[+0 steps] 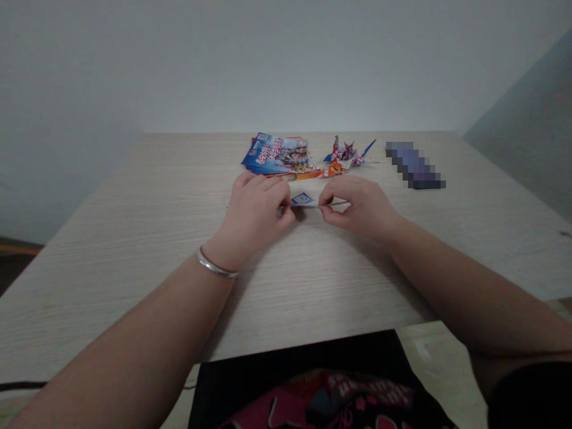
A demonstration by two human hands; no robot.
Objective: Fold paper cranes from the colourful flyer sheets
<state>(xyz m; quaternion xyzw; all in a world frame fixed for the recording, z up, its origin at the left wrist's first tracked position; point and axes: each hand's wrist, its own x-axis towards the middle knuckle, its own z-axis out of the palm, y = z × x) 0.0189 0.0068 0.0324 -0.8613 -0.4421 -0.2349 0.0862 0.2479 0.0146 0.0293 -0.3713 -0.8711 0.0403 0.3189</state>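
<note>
A small folded paper point(302, 199) with a blue-and-white printed square is stretched between my two hands, just above the table. My left hand point(263, 202), with a silver bangle on the wrist, pinches its left end. On the other side, the thumb and fingertips of my right hand point(357, 205) pinch the right end. Much of the paper's left part is hidden behind my left fingers. Just beyond my hands lie orange paper strips point(308, 175). A folded paper crane point(346, 155) in red, blue and white stands past my right hand.
A stack of printed flyers point(281, 155) lies at the back of the pale wooden table point(286, 286), left of the crane. At the back right is a dark, pixelated flat object point(415, 167). A grey wall point(286, 65) rises behind the table.
</note>
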